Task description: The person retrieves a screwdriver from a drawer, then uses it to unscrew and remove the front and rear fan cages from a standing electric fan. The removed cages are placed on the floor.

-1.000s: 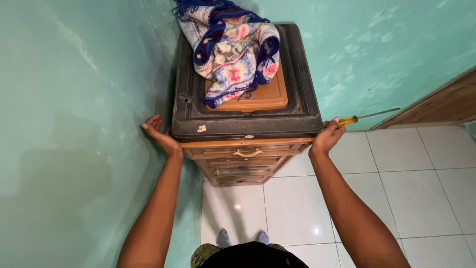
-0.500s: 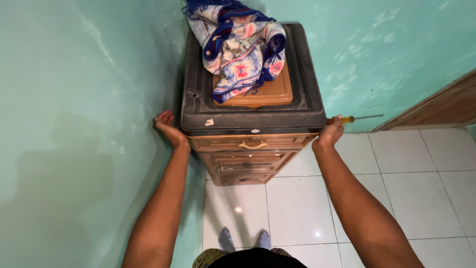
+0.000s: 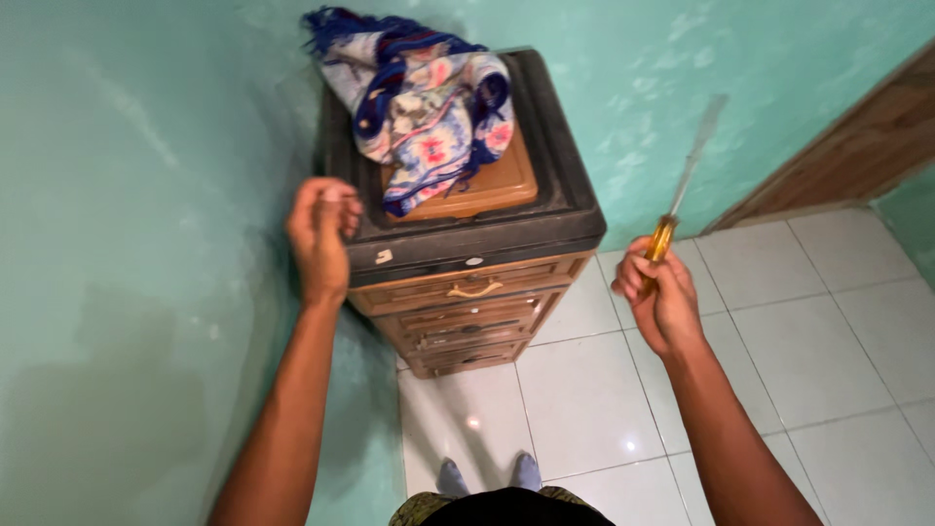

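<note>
A brown plastic drawer cabinet [image 3: 467, 312] with a black top stands in a corner of two teal walls. On the top lies a bundled patterned cloth [image 3: 419, 107] in blue, white and pink. My left hand [image 3: 319, 234] hovers at the cabinet's left front corner, fingers curled, holding nothing that I can see. To the right of the cabinet, clear of it, my right hand [image 3: 657, 292] grips a screwdriver [image 3: 682, 190] by its yellow handle, with the metal shaft pointing up toward the wall.
White glossy floor tiles [image 3: 779, 360] spread to the right and in front of the cabinet. A wooden door frame [image 3: 838, 156] runs along the right wall. My feet [image 3: 487, 475] stand just in front of the drawers. The left wall [image 3: 127, 244] is close.
Both hands have come off the cabinet's sides. My left hand rose to the top's corner and curled. My right hand pulled back to the right and tilted the screwdriver upright.
</note>
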